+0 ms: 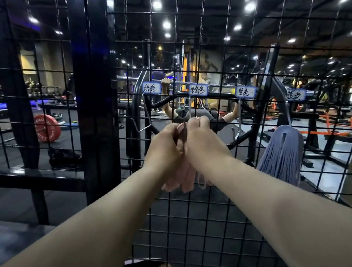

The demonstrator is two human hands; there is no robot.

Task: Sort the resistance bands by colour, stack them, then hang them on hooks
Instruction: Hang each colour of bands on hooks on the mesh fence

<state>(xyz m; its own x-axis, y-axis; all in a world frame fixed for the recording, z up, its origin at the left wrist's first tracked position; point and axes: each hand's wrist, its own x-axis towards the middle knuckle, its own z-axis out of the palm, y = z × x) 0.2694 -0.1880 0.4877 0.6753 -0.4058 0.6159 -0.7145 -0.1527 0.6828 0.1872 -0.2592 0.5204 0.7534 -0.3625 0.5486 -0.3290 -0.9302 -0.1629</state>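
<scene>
Far out at nine o'clock from the hands, a red weight plate (47, 128) stands on the gym floor, left of a black post (92, 100). To the post's right runs a wire grid (208, 221) carrying four handwritten labels in a descending row. Under the first label (151, 88), at about eleven o'clock from the hands, a bare hook (144, 128) juts out. The left hand (166, 149) and right hand (204, 140) meet knuckle to knuckle at the grid, below the second label (198, 89). Both have their fingers curled round the top of the pink bands (182, 178), which hang in a bunch toward six o'clock between the two wrists. A thin metal rod (190, 112) drops from that label to twelve o'clock of the hands. It seems to be a hook's stem, but the fingers hide its end, so I cannot tell whether the bands are on it. The third label (245, 92) sits at two o'clock. Further right, near four o'clock, the blue-grey bands (280, 153) hang fanned out from a far hook (288, 112) beneath the fourth label (296, 95), well apart from the hands.
</scene>
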